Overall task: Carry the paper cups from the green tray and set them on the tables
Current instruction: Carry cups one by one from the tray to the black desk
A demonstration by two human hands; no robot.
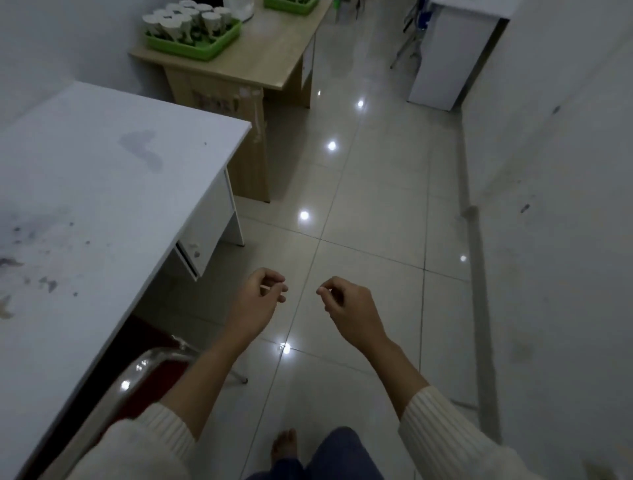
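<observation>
A green tray (202, 51) stands on a wooden desk (260, 58) at the far end, top left. Several white paper cups (186, 21) sit in it, apparently upside down. My left hand (258, 301) and my right hand (346, 308) hang in front of me over the tiled floor, well short of the tray. Both have the fingers loosely curled and hold nothing. A white table (102, 192) runs along my left side, its top stained and bare of cups.
A red chair with a chrome frame (150, 373) is tucked at the white table's near end. A second green tray (291, 4) shows at the top edge. A white cabinet (445, 58) stands at top right, a white wall (565, 205) on the right. Glossy floor (359, 205) runs between.
</observation>
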